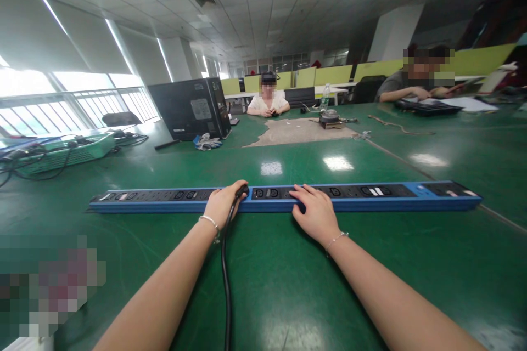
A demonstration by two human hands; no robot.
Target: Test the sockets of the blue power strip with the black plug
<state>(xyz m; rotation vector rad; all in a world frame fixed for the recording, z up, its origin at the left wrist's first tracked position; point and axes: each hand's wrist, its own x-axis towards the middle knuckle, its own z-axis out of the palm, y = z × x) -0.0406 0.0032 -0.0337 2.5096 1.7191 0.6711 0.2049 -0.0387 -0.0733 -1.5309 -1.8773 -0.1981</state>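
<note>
A long blue power strip (272, 206) with black sockets lies crosswise on the green table in front of me. My left hand (224, 204) is closed around a black plug (242, 192) at the strip's top face, left of its middle. From this plug a black cable (225, 279) runs down towards me. Whether the plug sits in a socket, I cannot tell. My right hand (315, 213) grips the strip right of the middle, fingers over the top and thumb at the near side. Both wrists wear bracelets.
A green basket (68, 154) with cables stands at the left. Behind it are a black computer case (191, 108) and gloves (207, 142). Across the table sits one person (268, 103), another (405, 85) at the right. A dark round device (329, 117) stands on a bare patch.
</note>
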